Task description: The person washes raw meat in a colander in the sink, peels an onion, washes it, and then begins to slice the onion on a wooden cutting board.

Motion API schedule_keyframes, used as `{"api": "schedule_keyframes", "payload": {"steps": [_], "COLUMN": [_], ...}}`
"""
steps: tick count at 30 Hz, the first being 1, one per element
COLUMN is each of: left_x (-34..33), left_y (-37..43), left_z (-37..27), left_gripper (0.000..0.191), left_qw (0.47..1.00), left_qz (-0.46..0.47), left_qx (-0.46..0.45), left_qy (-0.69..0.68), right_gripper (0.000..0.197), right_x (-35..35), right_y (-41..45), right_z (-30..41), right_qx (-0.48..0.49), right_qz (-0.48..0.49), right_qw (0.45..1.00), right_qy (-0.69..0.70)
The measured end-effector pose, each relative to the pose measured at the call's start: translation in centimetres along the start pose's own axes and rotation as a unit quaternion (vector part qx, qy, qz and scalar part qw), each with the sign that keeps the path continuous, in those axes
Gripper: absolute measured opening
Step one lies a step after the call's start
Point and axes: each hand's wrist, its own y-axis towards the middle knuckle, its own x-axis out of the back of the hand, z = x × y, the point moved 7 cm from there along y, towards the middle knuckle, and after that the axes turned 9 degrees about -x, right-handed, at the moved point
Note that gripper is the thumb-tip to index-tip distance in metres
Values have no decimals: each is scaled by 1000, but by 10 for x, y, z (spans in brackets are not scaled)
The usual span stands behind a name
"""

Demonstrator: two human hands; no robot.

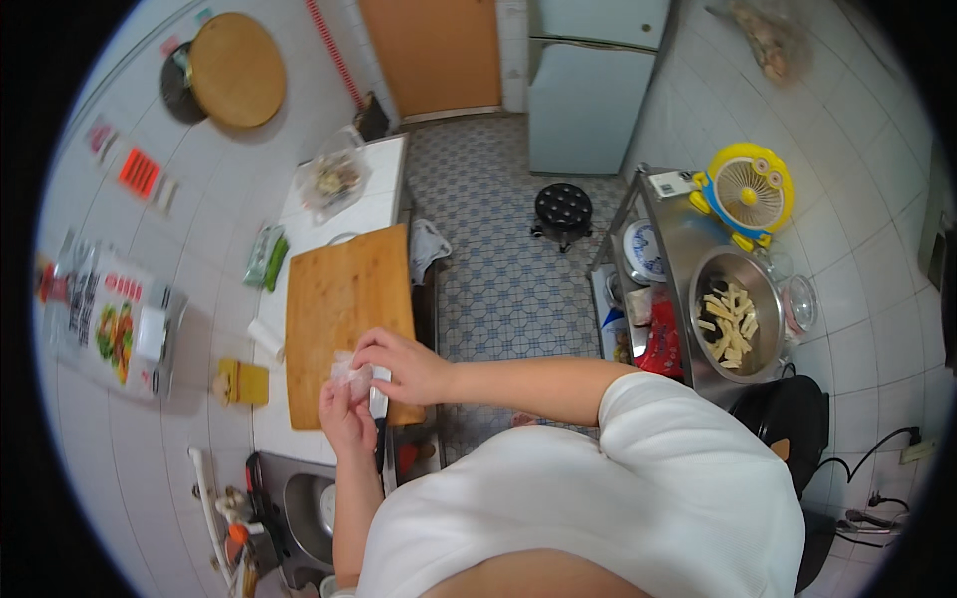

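Observation:
Both hands hold a small, crumpled, clear plastic bag (350, 374) above the near end of a wooden cutting board (348, 291). My left hand (348, 420) pinches it from below, fingertips up. From the right, my right hand (402, 368) reaches across with bent fingers on its upper edge. What the bag contains cannot be made out. Beside my hands lies a kitchen knife (380, 404), its blade partly covered by my right hand and its black handle pointing towards me.
Left of the board are a green chili pepper (277, 264) and a yellow container (245, 381). A sink (305, 516) is at lower left. On the right, a metal shelf carries a steel bowl (699, 329) of pale strips and a yellow fan (748, 196). A black stool (563, 209) stands on the floor.

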Motion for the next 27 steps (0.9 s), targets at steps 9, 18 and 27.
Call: {"api": "schedule_keyframes", "payload": {"steps": [9, 18, 27], "left_x": [-119, -124, -86], "left_y": [89, 210, 333], "left_z": [91, 95, 104], "left_gripper": [9, 18, 25], "left_qw": [987, 991, 991], "left_qz": [104, 128, -97], "left_qx": [80, 45, 15], "left_qy": [-94, -14, 89], "right_gripper": [32, 33, 44], "right_x": [114, 133, 167], "right_y": [25, 153, 269], "right_z": [-78, -178, -286], "right_qx": [-134, -247, -245], "right_qz": [-107, -9, -113], "right_qw": [985, 969, 963], "right_qy": [-21, 4, 18]}}
